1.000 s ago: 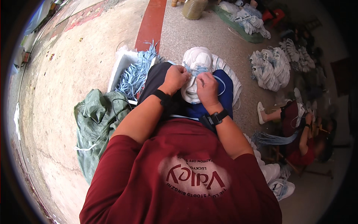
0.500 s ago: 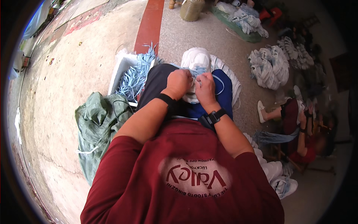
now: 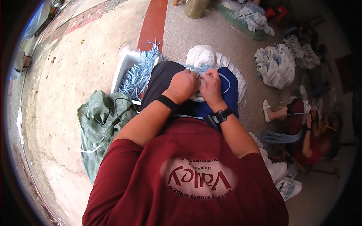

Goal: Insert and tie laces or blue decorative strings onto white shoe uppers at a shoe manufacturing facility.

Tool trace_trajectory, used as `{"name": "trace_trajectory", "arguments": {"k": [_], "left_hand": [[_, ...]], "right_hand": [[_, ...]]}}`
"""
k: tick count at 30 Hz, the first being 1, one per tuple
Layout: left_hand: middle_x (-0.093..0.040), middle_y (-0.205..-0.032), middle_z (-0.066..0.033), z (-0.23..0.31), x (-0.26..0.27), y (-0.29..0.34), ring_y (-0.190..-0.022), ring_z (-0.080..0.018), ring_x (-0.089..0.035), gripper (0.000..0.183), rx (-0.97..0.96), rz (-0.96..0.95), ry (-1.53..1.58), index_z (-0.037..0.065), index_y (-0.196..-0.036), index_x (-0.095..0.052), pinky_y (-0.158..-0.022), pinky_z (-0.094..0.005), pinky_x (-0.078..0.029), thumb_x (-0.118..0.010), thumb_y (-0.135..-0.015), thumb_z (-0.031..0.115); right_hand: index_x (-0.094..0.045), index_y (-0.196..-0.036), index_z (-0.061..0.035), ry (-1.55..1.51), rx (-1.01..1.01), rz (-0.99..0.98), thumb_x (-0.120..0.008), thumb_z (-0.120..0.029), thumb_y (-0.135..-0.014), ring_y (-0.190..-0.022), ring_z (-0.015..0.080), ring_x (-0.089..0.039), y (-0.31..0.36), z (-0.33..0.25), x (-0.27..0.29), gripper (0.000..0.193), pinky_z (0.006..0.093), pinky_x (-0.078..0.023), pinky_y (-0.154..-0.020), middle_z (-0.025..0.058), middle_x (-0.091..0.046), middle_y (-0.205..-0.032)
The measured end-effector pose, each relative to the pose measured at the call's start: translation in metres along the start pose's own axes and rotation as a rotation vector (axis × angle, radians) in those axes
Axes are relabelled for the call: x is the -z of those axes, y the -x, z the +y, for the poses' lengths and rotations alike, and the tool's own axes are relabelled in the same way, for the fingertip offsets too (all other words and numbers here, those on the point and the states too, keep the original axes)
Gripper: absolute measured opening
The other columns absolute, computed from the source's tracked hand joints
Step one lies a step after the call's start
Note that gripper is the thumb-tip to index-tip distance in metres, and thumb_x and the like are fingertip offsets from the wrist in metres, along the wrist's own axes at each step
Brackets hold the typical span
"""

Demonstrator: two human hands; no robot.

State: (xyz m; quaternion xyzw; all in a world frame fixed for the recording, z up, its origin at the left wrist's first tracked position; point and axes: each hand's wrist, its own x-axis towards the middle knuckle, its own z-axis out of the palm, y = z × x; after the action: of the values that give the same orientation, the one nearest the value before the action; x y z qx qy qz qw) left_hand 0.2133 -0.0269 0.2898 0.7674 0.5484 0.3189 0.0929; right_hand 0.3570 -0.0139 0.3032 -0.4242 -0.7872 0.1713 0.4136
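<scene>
A white sneaker (image 3: 201, 55) rests on my lap, toe pointing away from me, with light blue shoelaces (image 3: 204, 68) across its front. My left hand (image 3: 183, 86) is closed at the left side of the lacing, its fingertips pinching at the lace. On the other side my right hand (image 3: 211, 88) is also closed, thumb and forefinger pinched on the lace. The fingers partly hide what they grip. Under the shoe lies a blue cloth (image 3: 232, 83), with a thin pale lace looped over it.
Left of my knee stands a white box (image 3: 119, 72) full of light blue laces (image 3: 137, 77). A green sack (image 3: 100, 113) lies nearer. White shoe uppers (image 3: 235, 73) fan out beyond the blue cloth; another pile (image 3: 275, 66) is farther right. A co-worker (image 3: 307, 132) sits at right.
The view has shifted slightly. Both hands stay at the lacing with small finger movements, the right fingers bending a little differently. The co-worker's hands have moved.
</scene>
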Motion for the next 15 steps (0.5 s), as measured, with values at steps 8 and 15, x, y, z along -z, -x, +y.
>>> {"name": "trace_trajectory", "arguments": {"k": [8,15], "left_hand": [[-0.063,-0.080,-0.0206,-0.017,-0.001,-0.006,-0.077,-0.0348,-0.062,0.023,0.428,-0.068,0.430,0.003,-0.084,-0.068,-0.070,-0.0395,-0.049,-0.057,-0.075,0.022],[-0.062,-0.068,-0.0094,-0.009,0.013,-0.001,-0.064,-0.0168,-0.058,0.018,0.477,-0.081,0.617,-0.001,-0.082,-0.065,-0.060,-0.0291,-0.047,-0.064,-0.074,0.015]], "right_hand": [[-0.059,-0.067,-0.0022,0.426,0.109,-0.091,-0.060,-0.007,-0.066,-0.080,0.0331,-0.048,-0.008,-0.010,-0.013,0.005,0.0434,-0.039,-0.071,0.0162,-0.051,-0.087],[-0.057,-0.071,-0.0004,-0.170,0.158,-0.294,-0.051,0.000,-0.075,-0.086,0.0260,-0.055,0.003,-0.021,0.026,0.007,0.0344,-0.042,-0.077,0.0172,-0.056,-0.097]]}}
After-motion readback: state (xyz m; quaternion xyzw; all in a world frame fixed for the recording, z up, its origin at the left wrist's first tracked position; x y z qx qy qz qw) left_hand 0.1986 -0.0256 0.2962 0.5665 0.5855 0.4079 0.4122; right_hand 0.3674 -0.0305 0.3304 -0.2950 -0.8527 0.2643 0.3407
